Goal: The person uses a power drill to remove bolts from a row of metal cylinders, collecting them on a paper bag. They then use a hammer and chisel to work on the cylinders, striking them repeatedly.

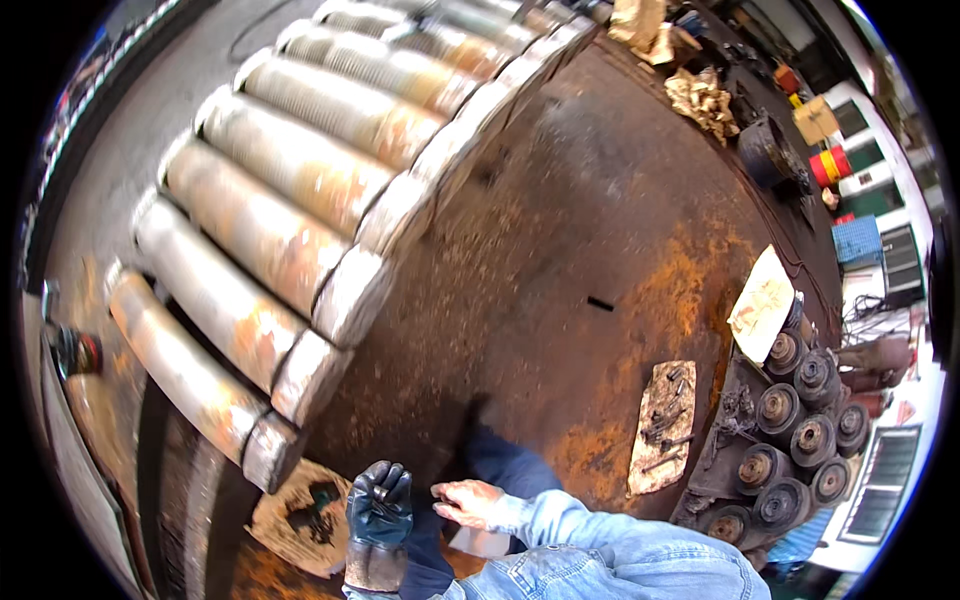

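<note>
My left hand, in a dark glove with a worn cuff, is raised at the lower middle with its fingers curled in. What lies inside them, if anything, does not show. Just to its right is my bare right hand, its fingers stretched toward the glove and apart, with nothing seen in them. The two hands do not touch. Above and left of them lies a row of large rusty steel bars with ribbed shafts and thick pale ends. The nearest bar's end is a little left of my gloved hand.
A piece of cardboard with dark bits lies beside the gloved hand. Farther right, small metal parts rest on another cardboard sheet, near a cluster of dark round rollers. A small black strip lies on the rusty floor plate.
</note>
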### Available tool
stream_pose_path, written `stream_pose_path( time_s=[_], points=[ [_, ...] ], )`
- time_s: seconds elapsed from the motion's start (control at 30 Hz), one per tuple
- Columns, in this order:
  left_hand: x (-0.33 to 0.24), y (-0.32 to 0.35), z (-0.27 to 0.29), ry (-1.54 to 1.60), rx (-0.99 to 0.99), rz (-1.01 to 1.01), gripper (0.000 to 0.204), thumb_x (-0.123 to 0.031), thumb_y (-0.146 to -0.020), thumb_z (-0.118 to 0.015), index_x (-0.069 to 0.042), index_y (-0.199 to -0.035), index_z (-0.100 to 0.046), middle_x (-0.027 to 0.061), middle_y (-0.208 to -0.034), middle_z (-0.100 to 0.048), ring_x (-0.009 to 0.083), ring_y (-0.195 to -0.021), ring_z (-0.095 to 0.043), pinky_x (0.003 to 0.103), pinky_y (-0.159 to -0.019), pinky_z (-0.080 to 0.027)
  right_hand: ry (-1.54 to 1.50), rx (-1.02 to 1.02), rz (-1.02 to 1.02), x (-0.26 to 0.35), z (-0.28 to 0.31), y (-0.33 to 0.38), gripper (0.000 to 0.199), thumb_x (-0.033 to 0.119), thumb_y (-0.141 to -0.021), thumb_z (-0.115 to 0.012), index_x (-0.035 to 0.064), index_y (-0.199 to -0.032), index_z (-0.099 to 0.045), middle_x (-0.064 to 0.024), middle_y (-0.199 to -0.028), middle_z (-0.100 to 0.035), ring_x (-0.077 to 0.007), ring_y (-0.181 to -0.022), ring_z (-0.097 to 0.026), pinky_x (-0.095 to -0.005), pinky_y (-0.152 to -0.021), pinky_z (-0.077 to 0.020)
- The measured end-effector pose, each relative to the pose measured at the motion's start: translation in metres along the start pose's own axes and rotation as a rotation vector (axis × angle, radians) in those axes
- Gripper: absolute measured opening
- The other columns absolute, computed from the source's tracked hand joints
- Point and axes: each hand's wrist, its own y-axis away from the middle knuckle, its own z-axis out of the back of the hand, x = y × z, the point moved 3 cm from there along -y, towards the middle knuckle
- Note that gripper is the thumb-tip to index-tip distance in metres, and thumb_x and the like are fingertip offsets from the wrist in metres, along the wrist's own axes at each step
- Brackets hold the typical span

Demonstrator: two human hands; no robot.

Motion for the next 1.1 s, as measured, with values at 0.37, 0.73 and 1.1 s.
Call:
stream_pose_path(
  time_s=[0.37, 0.73, 1.1],
  points=[
    [0.038, -0.056, -0.296, -0.242, 0.159, -0.114, 0.025, -0.03, -0.102, -0.062, -0.005, -0.103, -0.06, 0.0062, -0.104, -0.055, 0.0231, -0.097, -0.051, 0.039, -0.096, -0.049, -0.021, -0.497, -0.686, -0.067, 0.271, 0.247, 0.039, 0.039, -0.091, -0.067, 0.0081, -0.115, -0.071, -0.0182, -0.112, -0.073, -0.0327, -0.108, -0.069, -0.0413, -0.094, -0.0542],
    [0.054, -0.195, -0.357, -0.302, -0.133, -0.29, 0.04, -0.036, -0.1, -0.064, 0.001, -0.113, -0.064, 0.0136, -0.105, -0.071, 0.0254, -0.095, -0.071, 0.041, -0.099, -0.058, -0.301, -0.844, -0.881, -0.214, 0.31, 0.306, 0.02, 0.023, -0.094, -0.068, 0.0056, -0.102, -0.075, -0.0066, -0.088, -0.076, -0.0154, -0.077, -0.071, -0.0341, -0.075, -0.057],
    [0.216, -0.4, -0.633, -0.469, -0.138, -0.066, 0.024, -0.029, -0.101, -0.065, -0.007, -0.095, -0.056, 0.0035, -0.083, -0.052, 0.016, -0.071, -0.052, 0.03, -0.081, -0.059, -0.749, -1.187, -0.569, -0.22, 0.53, 0.27, 0.015, 0.011, -0.1, -0.061, 0.0002, -0.11, -0.065, -0.0041, -0.086, -0.066, -0.0154, -0.079, -0.065, -0.0322, -0.074, -0.0574]
  ],
)
